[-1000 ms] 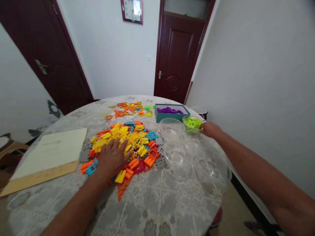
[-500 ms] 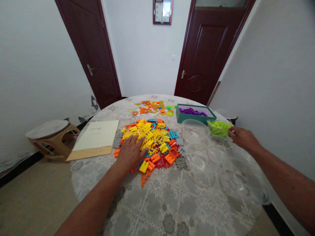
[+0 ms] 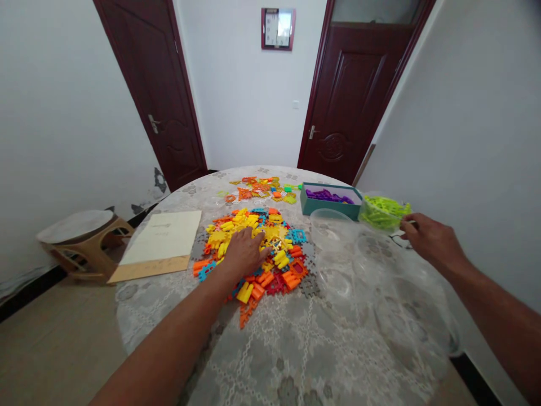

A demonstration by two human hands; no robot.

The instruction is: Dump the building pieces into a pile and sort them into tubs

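A heap of plastic building pieces (image 3: 276, 232), mostly yellow with orange, blue, red and grey, lies mid-table. My left hand (image 3: 245, 252) rests palm down on it, fingers apart and touching the yellow pieces. At the right, a clear plastic bowl (image 3: 372, 223) holds lime-green pieces (image 3: 386, 207). My right hand (image 3: 435, 239) pinches the near right side of this bowl with thumb and fingers. Whether the bowl's base touches the table, I cannot tell.
Behind the bowl's left stands a teal box (image 3: 329, 208) with purple pieces. Several clear containers (image 3: 333, 232) sit along the right. A sheet of paper on a board (image 3: 163, 239) lies left. More loose pieces (image 3: 257, 189) are at the back. A stool (image 3: 84, 242) stands beside the table.
My left hand has slid rightward over the heap, uncovering blue and orange pieces at its left. The bowl of lime-green pieces has shifted slightly right and up with my right hand.
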